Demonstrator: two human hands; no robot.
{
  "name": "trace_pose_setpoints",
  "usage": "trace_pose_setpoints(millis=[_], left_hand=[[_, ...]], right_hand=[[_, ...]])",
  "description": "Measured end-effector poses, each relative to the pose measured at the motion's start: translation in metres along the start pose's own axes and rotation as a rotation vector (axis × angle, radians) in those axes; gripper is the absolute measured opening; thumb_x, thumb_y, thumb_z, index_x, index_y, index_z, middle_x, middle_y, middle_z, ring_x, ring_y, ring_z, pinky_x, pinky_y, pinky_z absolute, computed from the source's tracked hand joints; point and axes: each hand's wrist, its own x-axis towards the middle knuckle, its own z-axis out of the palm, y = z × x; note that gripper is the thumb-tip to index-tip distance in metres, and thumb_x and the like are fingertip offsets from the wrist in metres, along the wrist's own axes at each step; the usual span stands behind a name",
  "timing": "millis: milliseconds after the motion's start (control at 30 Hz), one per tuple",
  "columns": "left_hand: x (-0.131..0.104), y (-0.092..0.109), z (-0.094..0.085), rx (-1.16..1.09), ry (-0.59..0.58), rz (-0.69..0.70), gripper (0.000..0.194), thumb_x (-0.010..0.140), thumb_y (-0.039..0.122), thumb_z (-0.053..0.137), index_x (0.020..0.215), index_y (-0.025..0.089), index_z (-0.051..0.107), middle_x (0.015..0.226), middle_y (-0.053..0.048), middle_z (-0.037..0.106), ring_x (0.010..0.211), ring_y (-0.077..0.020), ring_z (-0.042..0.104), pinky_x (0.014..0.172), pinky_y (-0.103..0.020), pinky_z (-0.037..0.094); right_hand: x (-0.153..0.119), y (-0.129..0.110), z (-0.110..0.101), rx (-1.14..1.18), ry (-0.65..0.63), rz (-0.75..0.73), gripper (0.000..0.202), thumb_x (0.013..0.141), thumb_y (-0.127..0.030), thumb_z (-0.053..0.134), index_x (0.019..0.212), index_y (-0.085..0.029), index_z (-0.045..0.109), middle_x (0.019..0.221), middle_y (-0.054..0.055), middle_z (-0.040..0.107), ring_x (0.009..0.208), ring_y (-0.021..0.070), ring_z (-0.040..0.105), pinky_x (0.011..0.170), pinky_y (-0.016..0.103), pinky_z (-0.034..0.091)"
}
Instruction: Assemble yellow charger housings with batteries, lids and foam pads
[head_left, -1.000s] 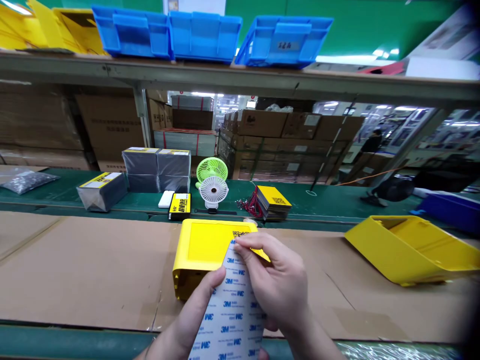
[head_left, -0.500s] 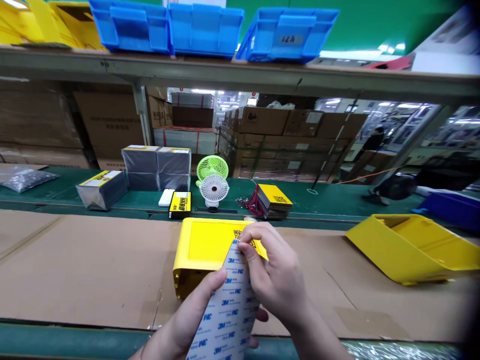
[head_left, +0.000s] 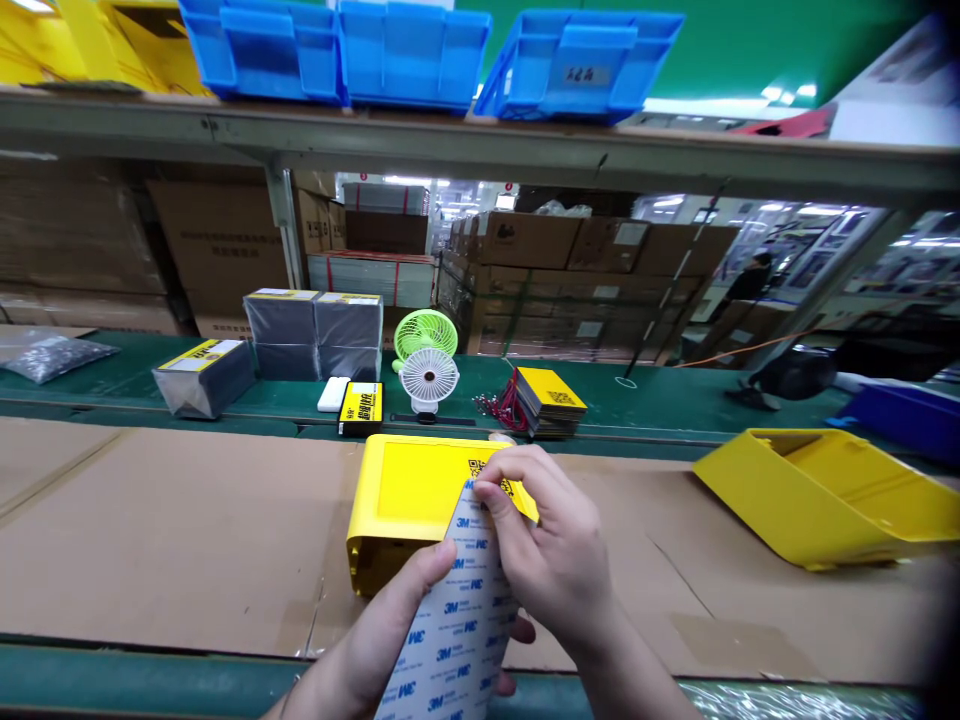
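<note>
A flat sheet [head_left: 454, 625] with white backing and blue 3M print is held up between my hands. My left hand [head_left: 397, 610] grips it from the left, thumb along its edge, with fingertips showing past its right side. The thumb and forefinger of my right hand [head_left: 555, 530] pinch the sheet's top corner. Just behind, a yellow housing [head_left: 420, 490] with a QR code on top lies on the cardboard, its open dark end facing me; my right hand partly covers its right side.
Another yellow housing [head_left: 832, 500] lies at the right on the cardboard [head_left: 187, 540]. Along the green bench [head_left: 660, 400] stand wrapped blocks [head_left: 315, 335], two small fans [head_left: 427, 375] and a stack of yellow-topped cards [head_left: 551, 400]. Blue bins [head_left: 416, 55] line the shelf above.
</note>
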Motion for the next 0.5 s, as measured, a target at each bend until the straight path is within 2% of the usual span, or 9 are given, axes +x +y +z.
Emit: trace_pose_setpoints(millis=[167, 300, 400, 500], left_hand=[[-0.001, 0.002, 0.002, -0.062, -0.036, -0.041, 0.066, 0.081, 0.06, 0.035, 0.116, 0.007, 0.055, 0.096, -0.015, 0.064, 0.077, -0.0214, 0.061, 0.077, -0.035, 0.04], [-0.005, 0.012, 0.006, -0.124, -0.088, 0.041, 0.062, 0.084, 0.056, 0.032, 0.121, 0.011, 0.051, 0.101, -0.014, 0.063, 0.086, -0.0251, 0.06, 0.083, -0.041, 0.039], [-0.008, 0.018, 0.008, -0.109, -0.07, 0.1, 0.064, 0.082, 0.057, 0.036, 0.123, 0.01, 0.049, 0.102, -0.015, 0.062, 0.093, -0.0277, 0.058, 0.088, -0.042, 0.036], [-0.009, 0.015, 0.008, -0.055, -0.008, 0.111, 0.066, 0.077, 0.06, 0.043, 0.125, 0.013, 0.047, 0.104, -0.014, 0.06, 0.097, -0.0287, 0.055, 0.088, -0.042, 0.035]], right_hand=[[-0.002, 0.001, 0.005, -0.05, 0.07, -0.15, 0.01, 0.081, -0.006, 0.049, 0.082, -0.016, 0.051, 0.084, 0.005, 0.052, 0.083, 0.0161, 0.048, 0.074, 0.033, 0.044], [-0.01, -0.002, 0.004, 0.031, 0.072, -0.243, 0.014, 0.078, -0.003, 0.047, 0.082, -0.016, 0.05, 0.09, 0.006, 0.052, 0.088, 0.0183, 0.049, 0.079, 0.039, 0.043], [-0.014, -0.005, 0.001, 0.1, 0.006, -0.218, 0.013, 0.079, -0.005, 0.047, 0.084, -0.017, 0.05, 0.086, 0.005, 0.053, 0.086, 0.0181, 0.049, 0.078, 0.039, 0.044], [-0.012, -0.008, -0.002, 0.01, -0.08, -0.182, 0.016, 0.078, -0.011, 0.056, 0.093, -0.018, 0.052, 0.085, 0.004, 0.056, 0.086, 0.0189, 0.048, 0.078, 0.038, 0.043]])
